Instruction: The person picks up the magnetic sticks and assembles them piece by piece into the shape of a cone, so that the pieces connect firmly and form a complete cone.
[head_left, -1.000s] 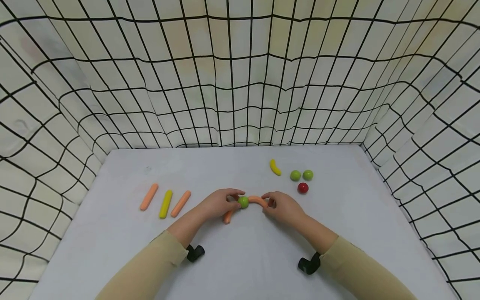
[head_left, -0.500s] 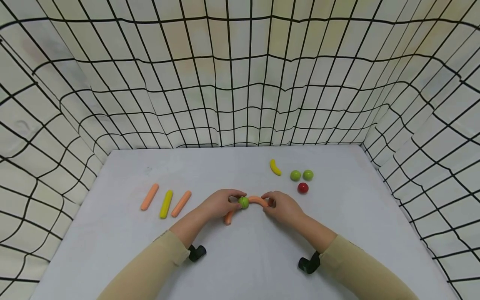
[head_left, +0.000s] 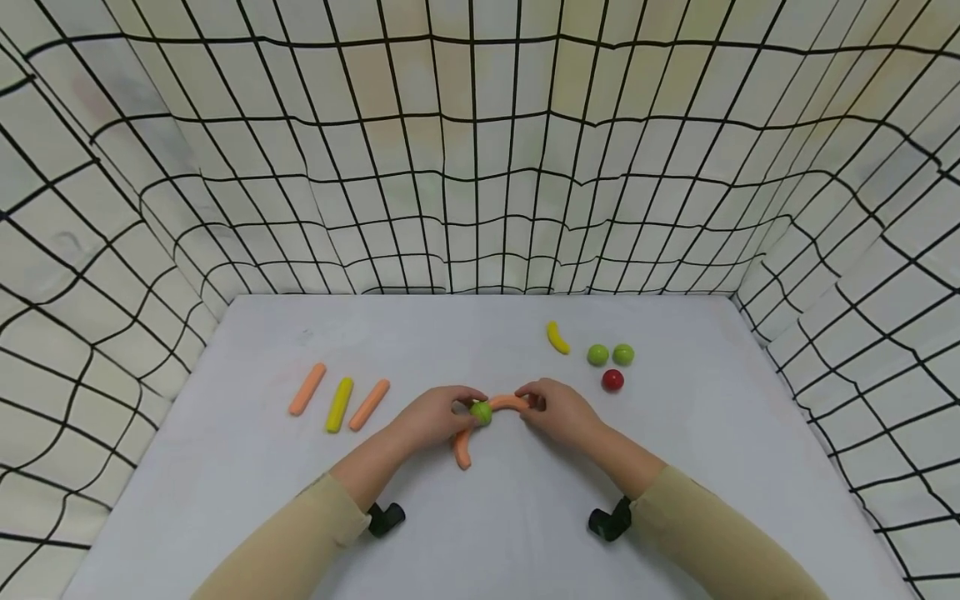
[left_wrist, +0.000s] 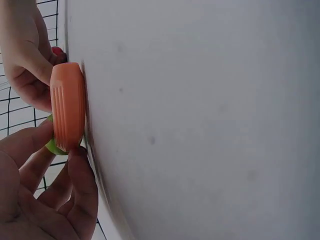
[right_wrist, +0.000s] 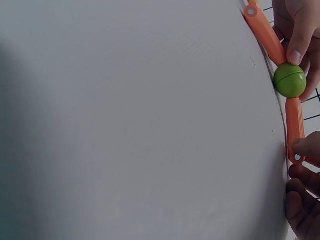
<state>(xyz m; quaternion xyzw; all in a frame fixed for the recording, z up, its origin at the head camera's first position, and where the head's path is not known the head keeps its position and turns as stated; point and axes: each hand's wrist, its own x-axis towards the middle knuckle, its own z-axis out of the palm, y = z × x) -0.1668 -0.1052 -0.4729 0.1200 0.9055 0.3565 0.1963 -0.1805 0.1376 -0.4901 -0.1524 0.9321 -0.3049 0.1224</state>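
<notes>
My left hand [head_left: 442, 414] pinches a green magnetic ball [head_left: 482, 412] between thumb and fingers. One curved orange magnetic rod [head_left: 507, 402] reaches right from the ball, and my right hand [head_left: 561, 412] grips its far end. From the ball's near-left side a second curved orange rod [head_left: 462, 452] runs toward me, partly behind the left thumb. In the right wrist view, both rods meet the green ball [right_wrist: 290, 82], and the lower rod [right_wrist: 295, 120] shows a silver disc at its end. Up close in the left wrist view, one orange rod [left_wrist: 69, 107] hides most of the ball.
Two straight orange rods [head_left: 307, 389] and a straight yellow rod [head_left: 339, 405] lie at the left. Toward the back right are a short curved yellow rod [head_left: 557, 337], two green balls [head_left: 597, 355] and a red ball [head_left: 612, 381]. Black netting [head_left: 480, 192] walls the white table.
Both hands have shifted slightly left and toward me with the ball and rods. More of the near orange rod shows below the left hand. The head view has turned a little left.
</notes>
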